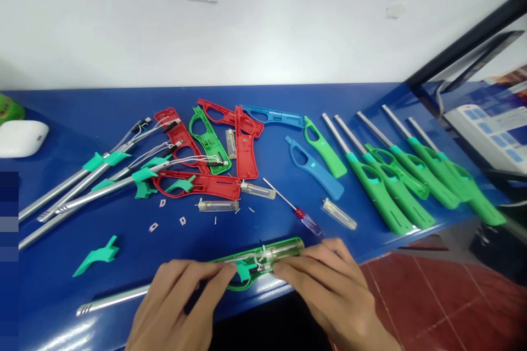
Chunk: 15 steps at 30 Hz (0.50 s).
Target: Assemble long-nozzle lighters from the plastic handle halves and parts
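Observation:
At the table's front edge lies an opened gas lighter, its green half-shell [300, 243] facing up. Inside it sit a clear fuel tank [284, 249], white wires [259, 258] and a teal trigger [246, 270]. My left hand [181, 296] is closed over the front of the shell, thumb and fingertips at the trigger. From under it the silver barrel [115, 300] sticks out to the left. My right hand [337, 290] grips the handle end, fingertips on the lower rim beside the wires. The hands cover parts of the shell.
Silver barrels [94, 186] with wires lie left, near a loose teal trigger [101, 255]. Red half-shells [246, 156], fuel tanks [218, 206], small screws [215, 220] and a screwdriver [302, 216] lie mid-table. Several green lighters [382, 203] lie right, by the table's edge.

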Tool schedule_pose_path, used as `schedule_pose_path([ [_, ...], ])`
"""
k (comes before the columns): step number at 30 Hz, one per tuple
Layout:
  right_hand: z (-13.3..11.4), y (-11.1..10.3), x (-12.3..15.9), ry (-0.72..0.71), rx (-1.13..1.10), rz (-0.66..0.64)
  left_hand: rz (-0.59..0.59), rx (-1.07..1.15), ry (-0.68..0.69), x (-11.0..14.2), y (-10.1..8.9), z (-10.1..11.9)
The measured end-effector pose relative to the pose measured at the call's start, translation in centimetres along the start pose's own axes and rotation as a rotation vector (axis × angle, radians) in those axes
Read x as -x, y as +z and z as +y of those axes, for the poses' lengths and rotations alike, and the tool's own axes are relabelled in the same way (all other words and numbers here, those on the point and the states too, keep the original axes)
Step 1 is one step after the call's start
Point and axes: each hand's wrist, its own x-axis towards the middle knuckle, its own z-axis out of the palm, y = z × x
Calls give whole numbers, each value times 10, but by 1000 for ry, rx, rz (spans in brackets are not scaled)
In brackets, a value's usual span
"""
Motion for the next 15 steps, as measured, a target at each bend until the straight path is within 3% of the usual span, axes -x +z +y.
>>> schedule_pose_path([
  [8,0,-2,-2,-6,5,-4,19,72,-95,-9,-2,2],
  [15,-1,-2,0,36,33,-14,22,109,-95,-8,4,4],
])
